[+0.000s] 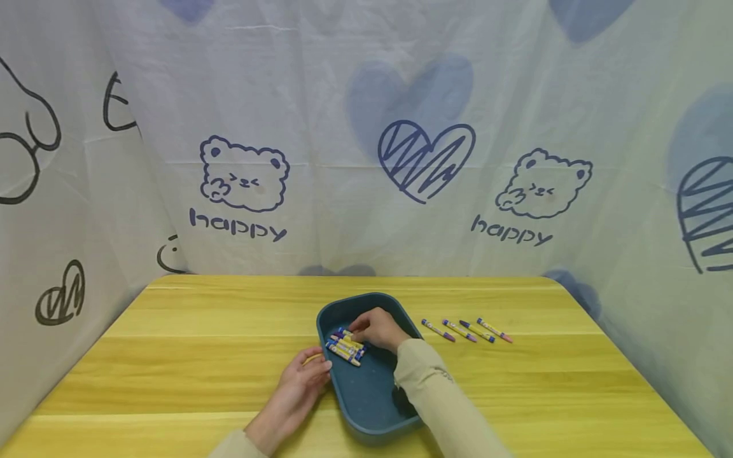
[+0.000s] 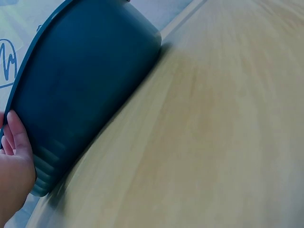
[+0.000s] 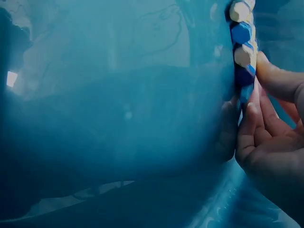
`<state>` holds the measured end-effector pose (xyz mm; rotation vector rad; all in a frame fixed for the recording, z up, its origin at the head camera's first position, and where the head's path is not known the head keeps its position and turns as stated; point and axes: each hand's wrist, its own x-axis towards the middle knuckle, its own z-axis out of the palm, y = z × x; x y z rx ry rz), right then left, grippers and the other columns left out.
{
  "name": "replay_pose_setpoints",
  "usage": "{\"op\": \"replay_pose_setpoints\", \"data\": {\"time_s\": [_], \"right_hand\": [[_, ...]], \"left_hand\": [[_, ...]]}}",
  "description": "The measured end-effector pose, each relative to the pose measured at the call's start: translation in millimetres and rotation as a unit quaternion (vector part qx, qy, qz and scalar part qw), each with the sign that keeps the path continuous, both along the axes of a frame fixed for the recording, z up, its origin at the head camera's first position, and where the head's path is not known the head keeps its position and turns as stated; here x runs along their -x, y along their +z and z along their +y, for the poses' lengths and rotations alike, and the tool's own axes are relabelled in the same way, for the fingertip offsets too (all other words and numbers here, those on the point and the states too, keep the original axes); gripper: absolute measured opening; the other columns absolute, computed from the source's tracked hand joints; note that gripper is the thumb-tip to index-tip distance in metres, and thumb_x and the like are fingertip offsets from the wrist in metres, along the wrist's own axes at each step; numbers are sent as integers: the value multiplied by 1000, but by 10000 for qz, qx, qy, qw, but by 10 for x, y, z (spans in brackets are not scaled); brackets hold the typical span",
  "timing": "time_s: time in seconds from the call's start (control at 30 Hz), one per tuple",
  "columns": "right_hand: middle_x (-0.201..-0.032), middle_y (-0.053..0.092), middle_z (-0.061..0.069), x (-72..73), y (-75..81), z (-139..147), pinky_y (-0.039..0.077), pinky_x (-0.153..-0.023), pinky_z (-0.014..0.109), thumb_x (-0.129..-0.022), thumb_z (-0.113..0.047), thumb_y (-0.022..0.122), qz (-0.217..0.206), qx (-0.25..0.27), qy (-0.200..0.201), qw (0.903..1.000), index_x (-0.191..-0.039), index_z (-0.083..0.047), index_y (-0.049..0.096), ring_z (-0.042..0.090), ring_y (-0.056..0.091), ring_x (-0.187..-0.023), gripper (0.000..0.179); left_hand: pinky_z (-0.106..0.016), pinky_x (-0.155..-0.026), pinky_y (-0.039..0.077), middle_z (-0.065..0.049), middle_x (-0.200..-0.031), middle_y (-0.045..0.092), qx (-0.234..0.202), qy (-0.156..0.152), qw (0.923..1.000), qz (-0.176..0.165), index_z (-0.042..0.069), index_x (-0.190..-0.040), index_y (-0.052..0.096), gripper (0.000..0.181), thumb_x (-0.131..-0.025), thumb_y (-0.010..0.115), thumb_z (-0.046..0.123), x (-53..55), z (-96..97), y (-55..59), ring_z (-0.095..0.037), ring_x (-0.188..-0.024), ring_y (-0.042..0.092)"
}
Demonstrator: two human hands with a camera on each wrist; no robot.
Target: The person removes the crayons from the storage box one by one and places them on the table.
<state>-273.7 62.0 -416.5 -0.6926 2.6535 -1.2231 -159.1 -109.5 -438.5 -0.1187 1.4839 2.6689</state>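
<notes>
A dark blue-green plastic box (image 1: 372, 407) stands on the table. My left hand (image 1: 300, 385) holds its left rim, thumb and fingertips at the edge; the left wrist view shows that hand (image 2: 16, 166) against the outer wall (image 2: 90, 71). Inside, at the far left, several crayons (image 1: 345, 348) in yellow-and-blue wrappers lie side by side. My right hand (image 1: 379, 329) reaches into the box and pinches a crayon at the row's edge. Close up, the right hand's (image 3: 275, 123) thumb and fingers touch the end of the crayon row (image 3: 243, 54); the pinched crayon is partly hidden.
Several more crayons (image 1: 469, 330) lie apart on the yellow wood-grain table (image 1: 200, 356), right of the box. A white curtain (image 1: 332, 191) printed with hearts and bears hangs behind the table and along its sides. My right sleeve (image 1: 441, 388) crosses the box's right wall.
</notes>
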Motion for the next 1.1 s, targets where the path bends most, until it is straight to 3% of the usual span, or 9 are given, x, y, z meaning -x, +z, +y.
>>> {"op": "replay_pose_setpoints", "data": {"time_s": [0.3,1.1], "right_hand": [[-90,71,9,12,-24,0,52,-67,28,-85,-2,70,47,-119,-134,9998,-96,1,74,17,64,-79,12],[-94,69,4,32,80,-18,53,-73,32,-87,-9,67,111,694,-553,9960,-94,-6,74,16,62,-83,11]], "left_hand": [[-23,-76,48,-3,-93,58,-58,-22,10000,-20,2,-113,45,30,-87,54,-9,0,1,-1,-10,-78,56],[-23,-75,47,-2,-91,56,-26,31,10000,-17,2,-112,45,29,-87,52,-9,-5,2,-12,-9,-76,55]]}}
